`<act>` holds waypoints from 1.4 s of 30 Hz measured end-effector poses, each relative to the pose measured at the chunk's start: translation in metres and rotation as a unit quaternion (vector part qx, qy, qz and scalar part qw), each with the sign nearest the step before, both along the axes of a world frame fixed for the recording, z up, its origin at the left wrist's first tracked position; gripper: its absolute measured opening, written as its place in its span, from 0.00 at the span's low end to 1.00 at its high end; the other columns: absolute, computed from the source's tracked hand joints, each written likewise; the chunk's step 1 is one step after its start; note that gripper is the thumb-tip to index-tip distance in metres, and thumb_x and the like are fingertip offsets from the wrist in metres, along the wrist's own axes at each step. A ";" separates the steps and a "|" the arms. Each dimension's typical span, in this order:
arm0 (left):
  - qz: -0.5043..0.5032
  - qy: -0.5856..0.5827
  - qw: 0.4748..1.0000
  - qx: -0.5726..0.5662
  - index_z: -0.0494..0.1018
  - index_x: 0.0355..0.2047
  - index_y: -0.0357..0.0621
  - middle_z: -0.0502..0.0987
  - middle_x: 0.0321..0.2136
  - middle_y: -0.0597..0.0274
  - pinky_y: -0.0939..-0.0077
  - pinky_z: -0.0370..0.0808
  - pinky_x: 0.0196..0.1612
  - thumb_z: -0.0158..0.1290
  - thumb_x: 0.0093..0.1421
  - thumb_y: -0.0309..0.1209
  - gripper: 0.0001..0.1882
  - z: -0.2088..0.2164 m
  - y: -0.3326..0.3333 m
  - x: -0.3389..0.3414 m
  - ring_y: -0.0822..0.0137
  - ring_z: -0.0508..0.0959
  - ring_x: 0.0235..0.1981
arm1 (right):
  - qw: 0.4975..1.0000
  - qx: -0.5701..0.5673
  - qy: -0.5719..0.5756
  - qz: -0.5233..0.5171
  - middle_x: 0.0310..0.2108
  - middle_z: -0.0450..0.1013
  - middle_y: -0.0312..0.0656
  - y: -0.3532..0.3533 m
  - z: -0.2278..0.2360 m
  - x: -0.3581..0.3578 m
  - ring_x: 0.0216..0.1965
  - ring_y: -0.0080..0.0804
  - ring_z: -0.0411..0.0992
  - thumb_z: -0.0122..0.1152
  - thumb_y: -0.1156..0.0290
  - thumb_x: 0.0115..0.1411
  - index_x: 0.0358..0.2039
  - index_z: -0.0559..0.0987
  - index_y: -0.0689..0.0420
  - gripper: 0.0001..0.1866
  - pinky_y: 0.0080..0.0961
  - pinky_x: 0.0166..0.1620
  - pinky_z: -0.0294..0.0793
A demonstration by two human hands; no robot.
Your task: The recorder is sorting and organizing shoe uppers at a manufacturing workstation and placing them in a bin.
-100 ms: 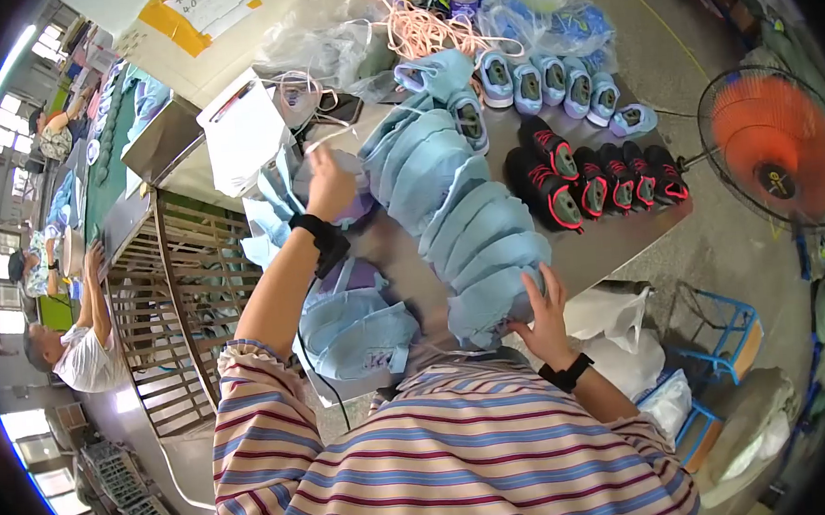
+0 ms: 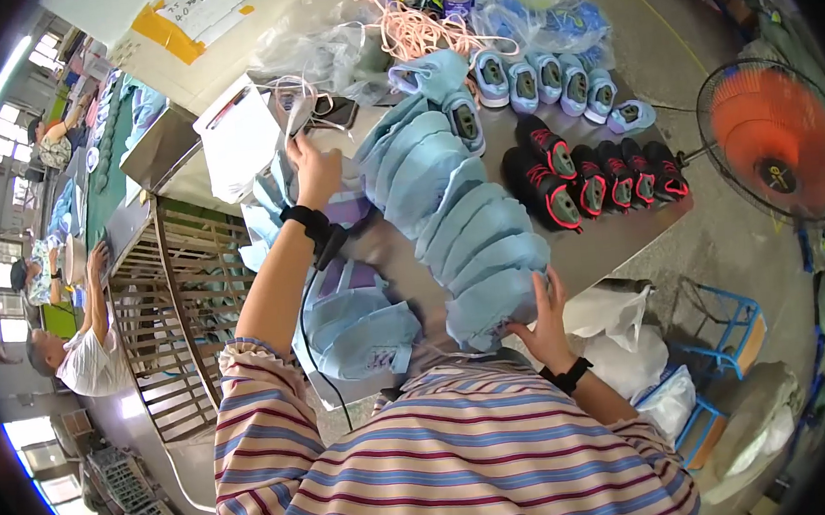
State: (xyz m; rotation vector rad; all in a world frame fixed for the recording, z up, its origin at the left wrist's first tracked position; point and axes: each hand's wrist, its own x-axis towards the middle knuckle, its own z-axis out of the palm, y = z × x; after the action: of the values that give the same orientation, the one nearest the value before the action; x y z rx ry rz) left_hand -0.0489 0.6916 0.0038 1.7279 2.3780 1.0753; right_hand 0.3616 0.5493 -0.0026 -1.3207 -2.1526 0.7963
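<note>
One row of overlapping, curved light-blue fabric shoe uppers (image 2: 480, 238) crosses the centre; one right hand (image 2: 545, 332), fingers spread, touches its lower end. One left hand (image 2: 319, 174), upper left of centre: grip unclear. Six black, pink-trimmed shoes (image 2: 592, 184) sit right of centre.

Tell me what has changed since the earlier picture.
The left hand has moved slightly left and away from the body, toward the white papers; whether it grips anything is unclear. The right hand stays at the near end of the blue pieces; the black shoes stay put.
</note>
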 end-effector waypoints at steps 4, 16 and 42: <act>-0.142 -0.178 0.894 -0.387 0.61 0.46 0.26 0.69 0.42 0.41 0.71 0.67 0.45 0.52 0.45 0.60 0.45 0.051 0.038 0.029 0.55 0.72 0.42 | 0.978 -0.136 0.105 -0.119 0.57 0.46 0.56 -0.008 -0.017 -0.009 0.57 0.47 0.49 0.67 0.69 0.40 0.60 0.42 0.56 0.53 0.39 0.57 0.51; -0.189 -0.132 0.934 -0.272 0.64 0.41 0.31 0.74 0.34 0.48 0.68 0.68 0.41 0.63 0.39 0.43 0.35 0.056 0.007 0.039 0.58 0.73 0.39 | 0.802 -0.313 0.508 -0.040 0.58 0.51 0.43 0.042 -0.009 -0.046 0.57 0.33 0.52 0.59 0.83 0.39 0.60 0.46 0.57 0.48 0.28 0.58 0.50; -0.091 -0.591 0.745 0.297 0.61 0.50 0.42 0.69 0.45 0.62 0.69 0.71 0.43 0.56 0.50 0.28 0.26 0.101 -0.379 -0.108 0.64 0.71 0.44 | 0.897 0.011 0.171 0.407 0.56 0.56 0.47 -0.052 0.198 -0.254 0.56 0.34 0.56 0.71 0.67 0.34 0.58 0.54 0.60 0.50 0.28 0.56 0.54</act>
State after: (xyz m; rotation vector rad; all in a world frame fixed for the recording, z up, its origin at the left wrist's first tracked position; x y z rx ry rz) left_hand -0.1564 0.3128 0.1044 0.7334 1.0776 2.1201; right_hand 0.1072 0.4973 0.1950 -0.1659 -2.3676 1.1892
